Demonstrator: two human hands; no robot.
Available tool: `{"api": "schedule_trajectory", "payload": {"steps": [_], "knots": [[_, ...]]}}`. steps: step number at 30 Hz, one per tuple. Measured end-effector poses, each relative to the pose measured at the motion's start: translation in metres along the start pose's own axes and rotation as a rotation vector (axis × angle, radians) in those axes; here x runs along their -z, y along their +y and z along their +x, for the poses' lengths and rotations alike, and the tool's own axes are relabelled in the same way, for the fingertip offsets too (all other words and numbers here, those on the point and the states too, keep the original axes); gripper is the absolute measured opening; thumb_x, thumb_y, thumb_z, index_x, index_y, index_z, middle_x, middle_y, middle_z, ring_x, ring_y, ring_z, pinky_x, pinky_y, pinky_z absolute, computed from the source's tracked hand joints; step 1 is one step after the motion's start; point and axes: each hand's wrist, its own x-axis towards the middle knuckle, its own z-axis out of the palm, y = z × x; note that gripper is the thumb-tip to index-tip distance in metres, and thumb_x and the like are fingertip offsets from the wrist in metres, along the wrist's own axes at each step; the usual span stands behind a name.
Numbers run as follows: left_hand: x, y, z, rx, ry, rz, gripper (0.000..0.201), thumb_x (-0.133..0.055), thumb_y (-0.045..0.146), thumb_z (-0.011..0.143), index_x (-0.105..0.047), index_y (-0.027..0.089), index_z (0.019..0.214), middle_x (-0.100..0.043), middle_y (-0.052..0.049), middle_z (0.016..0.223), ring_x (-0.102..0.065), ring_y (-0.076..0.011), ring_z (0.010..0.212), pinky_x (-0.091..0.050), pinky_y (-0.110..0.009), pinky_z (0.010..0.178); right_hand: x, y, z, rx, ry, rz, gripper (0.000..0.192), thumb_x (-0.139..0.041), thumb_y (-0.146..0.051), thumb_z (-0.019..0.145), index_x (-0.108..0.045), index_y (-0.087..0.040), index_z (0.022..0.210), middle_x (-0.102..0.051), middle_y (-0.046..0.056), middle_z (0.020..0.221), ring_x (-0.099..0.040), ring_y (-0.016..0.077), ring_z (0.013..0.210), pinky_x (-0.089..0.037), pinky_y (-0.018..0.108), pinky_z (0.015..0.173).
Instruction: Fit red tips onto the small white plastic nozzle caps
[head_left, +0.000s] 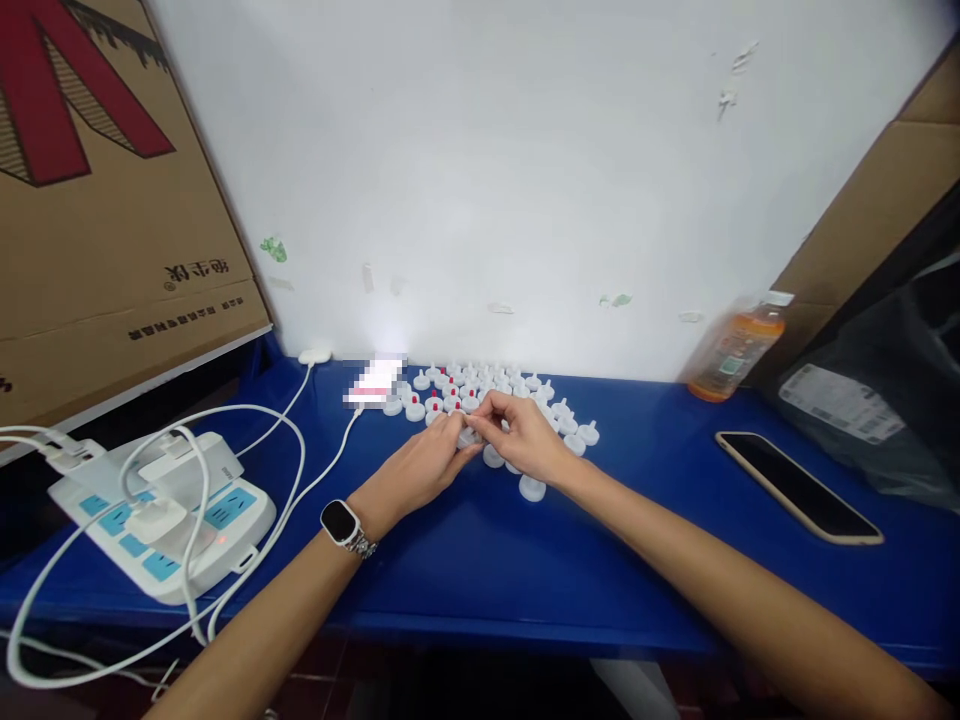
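My left hand [426,462], with a watch [341,523] on its wrist, is closed around a white plastic nozzle cap [469,437], mostly hidden by the fingers. Right above that cap, the fingertips of my right hand [527,436] are pinched together and meet the left fingers. Whatever small piece they grip is covered. Around and behind both hands stand many similar white nozzle caps [574,443]. Several on the left carry small red tips [415,401]. One loose cap [532,488] sits nearer to me, below my right hand.
A blue table [600,560] meets a white wall. On the left are a power strip [217,550] with looping white cables and a lit, blurred phone [375,382]. A bottle of orange drink [735,350], a dark phone [799,487] and a dark plastic bag [892,380] are right.
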Motion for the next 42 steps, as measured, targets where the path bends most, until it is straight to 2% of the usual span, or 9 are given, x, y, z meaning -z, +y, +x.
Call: {"api": "schedule_trajectory", "payload": {"steps": [5,11,14,18,23,27,35,39,42], "knots": [[0.014,-0.012,-0.004,0.090,0.071,0.059,0.064,-0.056,0.060,0.088,-0.037,0.021,0.135,-0.060,-0.001,0.087,-0.062,-0.0209,0.073,-0.044,-0.031,0.063,0.011,-0.001,0.007,-0.013,-0.121,-0.171,0.013,-0.057,-0.028,0.089,-0.059,-0.018,0.080,-0.060,-0.002,0.063,-0.051,0.0111,0.056,-0.037,0.024,0.056],[0.032,-0.027,-0.005,0.197,0.104,0.082,0.016,-0.047,0.029,0.089,-0.056,0.024,0.101,-0.060,0.003,0.073,-0.058,-0.0168,0.066,-0.038,-0.028,0.061,0.003,0.003,0.019,0.119,-0.365,-0.460,0.011,-0.057,-0.014,0.085,-0.062,-0.019,0.076,-0.062,-0.003,0.060,-0.052,0.0106,0.054,-0.037,0.026,0.067],[0.035,-0.033,-0.006,0.317,0.110,0.124,0.013,-0.045,0.025,0.086,-0.058,0.024,0.090,-0.064,0.002,0.073,-0.059,-0.0176,0.067,-0.035,-0.028,0.059,-0.001,0.002,0.026,0.154,-0.347,-0.546,0.009,-0.059,-0.014,0.084,-0.064,-0.019,0.078,-0.063,-0.002,0.062,-0.053,0.0115,0.057,-0.037,0.029,0.073],[0.035,-0.043,-0.011,0.472,-0.035,0.125,0.012,-0.048,0.026,0.083,-0.058,0.023,0.077,-0.068,-0.001,0.074,-0.062,-0.0193,0.069,-0.034,-0.028,0.056,0.000,0.001,0.034,0.120,-0.319,-0.555,0.004,-0.065,-0.023,0.082,-0.066,-0.020,0.082,-0.067,0.000,0.069,-0.057,0.0134,0.060,-0.037,0.027,0.067],[0.032,-0.051,-0.016,0.484,-0.100,0.119,0.012,-0.050,0.028,0.082,-0.059,0.022,0.074,-0.069,-0.002,0.075,-0.063,-0.0201,0.066,-0.036,-0.028,0.056,0.002,-0.004,0.050,0.105,-0.290,-0.568,0.018,-0.061,-0.036,0.088,-0.067,-0.020,0.082,-0.064,0.000,0.060,-0.054,0.0145,0.055,-0.034,0.028,0.059],[0.029,-0.049,-0.016,0.499,-0.096,0.133,0.014,-0.050,0.029,0.082,-0.058,0.022,0.074,-0.069,-0.003,0.076,-0.063,-0.0205,0.067,-0.039,-0.029,0.059,-0.016,-0.004,0.085,0.149,-0.250,-0.603,0.014,-0.058,-0.029,0.088,-0.068,-0.019,0.087,-0.071,0.003,0.077,-0.059,0.0160,0.066,-0.035,0.027,0.062],[0.026,-0.050,-0.015,0.522,-0.057,0.168,0.017,-0.047,0.029,0.084,-0.054,0.022,0.070,-0.067,-0.003,0.073,-0.065,-0.0236,0.072,-0.041,-0.031,0.064,-0.065,0.006,0.145,0.086,-0.440,-0.690,0.009,-0.061,-0.013,0.082,-0.068,-0.014,0.088,-0.072,0.008,0.084,-0.061,0.0168,0.074,-0.039,0.025,0.065],[0.026,-0.046,-0.014,0.543,0.003,0.193,0.017,-0.043,0.027,0.089,-0.055,0.022,0.079,-0.068,-0.004,0.078,-0.066,-0.0243,0.075,-0.042,-0.032,0.065,-0.045,0.000,0.134,0.125,-0.292,-0.571,0.007,-0.060,-0.014,0.082,-0.067,-0.015,0.085,-0.071,0.005,0.081,-0.060,0.0152,0.072,-0.039,0.025,0.067],[0.024,-0.033,-0.010,0.515,0.236,0.189,0.016,-0.046,0.034,0.092,-0.054,0.023,0.099,-0.069,-0.005,0.094,-0.066,-0.0246,0.084,-0.045,-0.033,0.068,-0.018,-0.006,0.110,0.117,-0.102,-0.376,0.008,-0.061,-0.023,0.085,-0.065,-0.016,0.084,-0.068,0.003,0.078,-0.057,0.0139,0.068,-0.040,0.026,0.066]]}}
